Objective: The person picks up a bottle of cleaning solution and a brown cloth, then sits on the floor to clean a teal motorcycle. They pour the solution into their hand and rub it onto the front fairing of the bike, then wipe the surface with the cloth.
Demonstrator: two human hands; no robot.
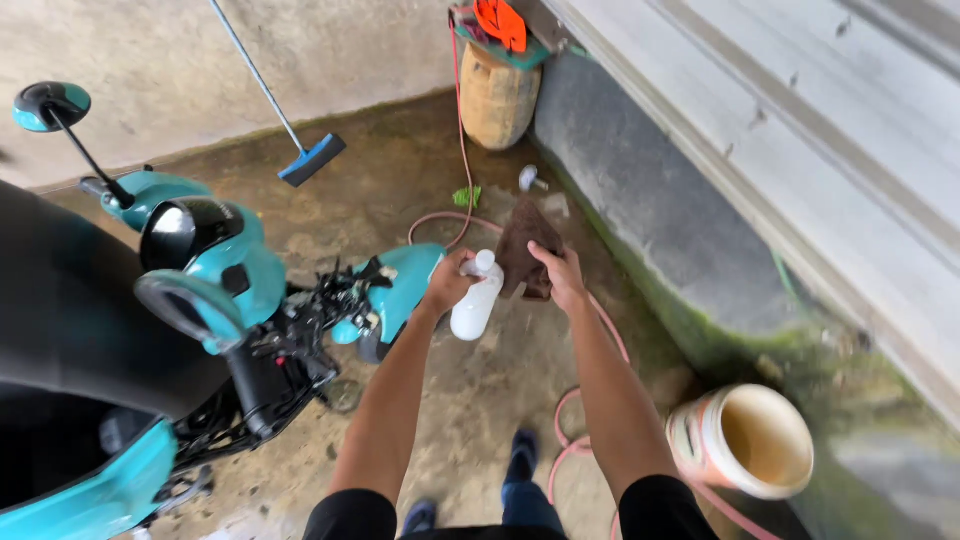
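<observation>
My left hand [447, 282] covers the neck of the white bottle [476, 303], so I cannot tell what kind of cap it has. The teal scooter [215, 262] runs off the left and bottom edges, its rear unseen. The broom [312, 160] handle leaves the top edge. The pink hose [566, 440] passes behind my right arm. A small white object [528, 178] is too small to identify.
</observation>
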